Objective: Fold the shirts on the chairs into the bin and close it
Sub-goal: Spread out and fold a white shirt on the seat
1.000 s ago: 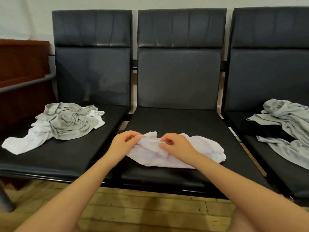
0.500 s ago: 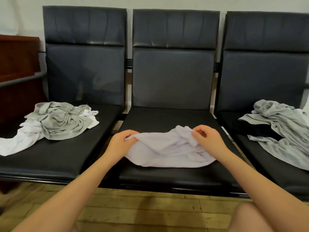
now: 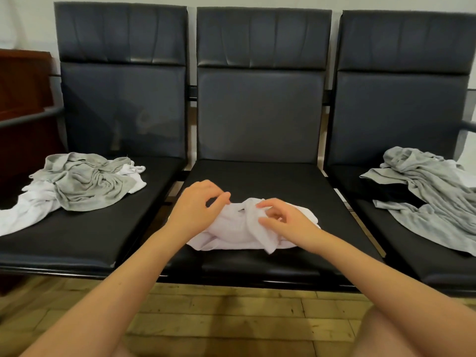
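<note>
A crumpled white shirt (image 3: 231, 231) lies bunched on the seat of the middle chair (image 3: 260, 184). My left hand (image 3: 197, 210) hovers over the shirt's left edge with its fingers spread and relaxed, gripping nothing. My right hand (image 3: 284, 219) is on the shirt's right half, with thumb and forefinger curled round a raised fold of the cloth. A grey shirt on top of a white one (image 3: 82, 181) is heaped on the left chair. Another grey shirt (image 3: 432, 197) sprawls over the right chair. No bin is in view.
Three dark padded chairs stand in a row against a pale wall. A brown wooden cabinet (image 3: 23, 99) is at the far left behind a grey armrest (image 3: 28, 118). Wooden floorboards (image 3: 231, 320) run in front of the chairs, and my knee (image 3: 386, 336) shows bottom right.
The white shirt is bunched tighter. My left hand has let go of its left edge and opened. My right hand moved left, from the shirt's right edge toward its middle.
</note>
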